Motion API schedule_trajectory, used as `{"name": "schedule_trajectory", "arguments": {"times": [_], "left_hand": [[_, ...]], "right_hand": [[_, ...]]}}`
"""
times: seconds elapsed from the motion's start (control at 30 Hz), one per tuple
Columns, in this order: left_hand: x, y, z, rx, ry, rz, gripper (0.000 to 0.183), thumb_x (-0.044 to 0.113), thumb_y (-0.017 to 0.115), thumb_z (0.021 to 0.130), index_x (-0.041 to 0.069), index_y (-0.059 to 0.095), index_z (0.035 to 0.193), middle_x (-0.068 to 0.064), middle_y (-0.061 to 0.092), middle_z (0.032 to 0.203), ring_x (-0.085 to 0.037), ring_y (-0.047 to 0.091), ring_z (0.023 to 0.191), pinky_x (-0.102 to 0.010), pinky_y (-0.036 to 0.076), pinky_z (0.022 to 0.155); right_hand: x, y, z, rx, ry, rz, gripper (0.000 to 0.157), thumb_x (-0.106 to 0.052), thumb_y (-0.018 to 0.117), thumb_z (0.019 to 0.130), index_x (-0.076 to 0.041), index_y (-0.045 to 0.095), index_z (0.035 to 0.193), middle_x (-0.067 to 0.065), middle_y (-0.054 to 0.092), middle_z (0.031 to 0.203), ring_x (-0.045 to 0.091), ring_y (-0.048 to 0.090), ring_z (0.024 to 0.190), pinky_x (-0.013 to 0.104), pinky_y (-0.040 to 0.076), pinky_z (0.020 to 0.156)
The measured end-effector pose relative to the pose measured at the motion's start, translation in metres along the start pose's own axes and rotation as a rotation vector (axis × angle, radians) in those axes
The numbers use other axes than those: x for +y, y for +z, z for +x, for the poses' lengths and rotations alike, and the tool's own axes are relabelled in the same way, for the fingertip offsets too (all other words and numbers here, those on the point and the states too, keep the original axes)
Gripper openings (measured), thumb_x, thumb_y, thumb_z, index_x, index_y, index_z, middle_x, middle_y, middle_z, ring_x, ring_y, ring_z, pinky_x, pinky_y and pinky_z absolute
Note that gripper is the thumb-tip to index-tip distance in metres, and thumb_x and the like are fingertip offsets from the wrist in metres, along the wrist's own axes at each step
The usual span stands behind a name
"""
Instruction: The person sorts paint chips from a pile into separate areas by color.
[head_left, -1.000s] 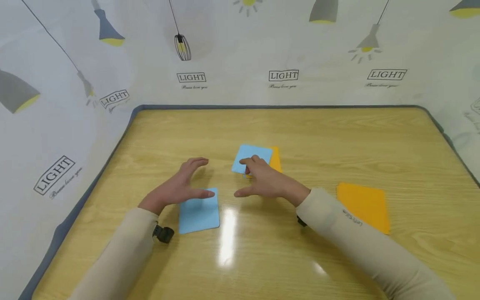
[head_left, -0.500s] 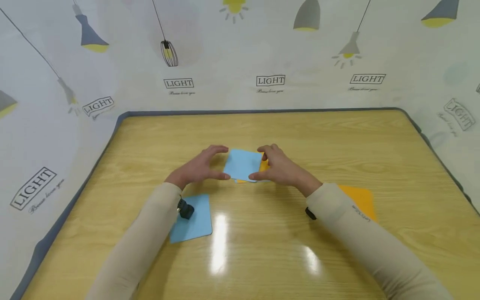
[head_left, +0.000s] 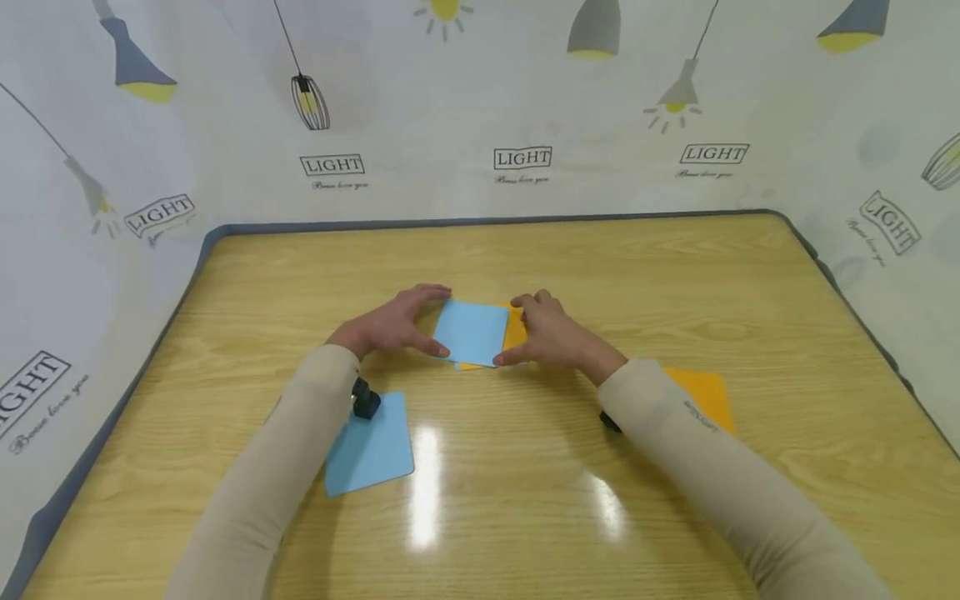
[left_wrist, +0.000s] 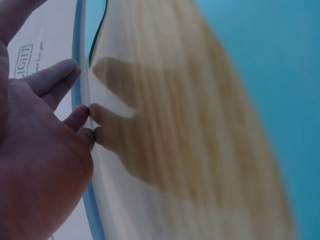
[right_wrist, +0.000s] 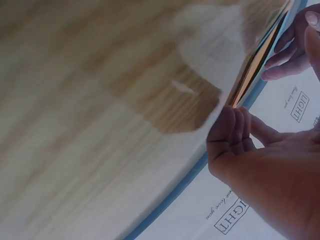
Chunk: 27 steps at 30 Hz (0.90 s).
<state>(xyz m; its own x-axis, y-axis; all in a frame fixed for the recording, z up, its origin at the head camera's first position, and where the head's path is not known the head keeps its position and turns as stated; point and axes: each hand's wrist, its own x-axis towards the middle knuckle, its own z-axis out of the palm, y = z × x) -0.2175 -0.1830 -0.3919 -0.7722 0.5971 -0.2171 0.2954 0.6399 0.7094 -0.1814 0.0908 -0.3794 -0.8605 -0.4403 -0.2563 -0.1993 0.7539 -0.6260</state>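
Observation:
A light-blue square card point(head_left: 471, 333) lies on top of an orange card point(head_left: 516, 330) in a small uneven stack at mid-table. The orange card shows along the right side, and a thin strip of another blue one peeps out below. My left hand point(head_left: 393, 323) is at the stack's left side, thumb at the near-left corner and fingers stretched toward the far-left corner. Opposite it, my right hand point(head_left: 555, 335) has its thumb at the blue card's near-right corner and its fingers bent by the orange card's far side. In the right wrist view, the right hand's fingertips meet the tabletop beside the stack.
Another blue card point(head_left: 378, 454) lies nearer on the left, partly under the left forearm and the black wrist camera point(head_left: 365, 400). At right, an orange card point(head_left: 705, 392) is partly hidden by the right sleeve. A lamp-patterned wall covering point(head_left: 420, 108) rises behind the wooden table point(head_left: 525, 500).
My left hand has moved forward from above the nearer blue card to the stack's left side. My right hand has shifted from over the stack to its right side.

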Motion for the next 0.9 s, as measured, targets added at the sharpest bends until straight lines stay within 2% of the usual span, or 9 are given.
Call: {"name": "schedule_trajectory", "arguments": {"times": [0.1, 0.23, 0.63, 0.9], "left_hand": [[0.002, -0.001, 0.002, -0.028, 0.018, 0.085, 0.1, 0.031, 0.086, 0.075, 0.003, 0.029, 0.153, -0.011, 0.02, 0.159, -0.033, 0.01, 0.145, -0.053, 0.012, 0.114], [0.006, 0.0, 0.003, -0.055, 0.02, 0.148, 0.104, 0.031, 0.086, 0.073, 0.002, 0.026, 0.153, -0.013, 0.018, 0.159, -0.034, 0.006, 0.145, -0.054, 0.012, 0.114], [0.009, 0.007, 0.006, -0.067, -0.078, 0.182, 0.109, 0.028, 0.087, 0.074, 0.003, 0.018, 0.156, -0.01, 0.009, 0.161, -0.032, 0.001, 0.146, -0.051, 0.013, 0.114], [0.009, 0.007, 0.006, -0.058, -0.089, 0.189, 0.109, 0.03, 0.088, 0.074, 0.004, 0.019, 0.155, -0.01, 0.009, 0.161, -0.032, 0.003, 0.146, -0.05, 0.014, 0.114]], "right_hand": [[-0.002, 0.001, 0.002, -0.015, 0.01, -0.048, 0.101, -0.04, 0.086, 0.075, 0.003, 0.032, 0.148, 0.023, 0.036, 0.131, 0.035, 0.037, 0.116, 0.045, 0.04, 0.096], [-0.005, 0.003, 0.005, -0.019, 0.021, -0.09, 0.102, -0.041, 0.086, 0.074, 0.002, 0.031, 0.148, 0.021, 0.035, 0.131, 0.033, 0.036, 0.115, 0.044, 0.04, 0.096], [-0.007, 0.007, 0.009, -0.037, 0.057, -0.134, 0.101, -0.043, 0.083, 0.076, -0.003, 0.028, 0.151, 0.016, 0.031, 0.131, 0.029, 0.033, 0.116, 0.044, 0.041, 0.095], [-0.006, 0.007, 0.012, -0.044, 0.05, -0.138, 0.104, -0.043, 0.084, 0.075, -0.003, 0.026, 0.152, 0.016, 0.032, 0.129, 0.029, 0.034, 0.114, 0.043, 0.041, 0.093]]}}
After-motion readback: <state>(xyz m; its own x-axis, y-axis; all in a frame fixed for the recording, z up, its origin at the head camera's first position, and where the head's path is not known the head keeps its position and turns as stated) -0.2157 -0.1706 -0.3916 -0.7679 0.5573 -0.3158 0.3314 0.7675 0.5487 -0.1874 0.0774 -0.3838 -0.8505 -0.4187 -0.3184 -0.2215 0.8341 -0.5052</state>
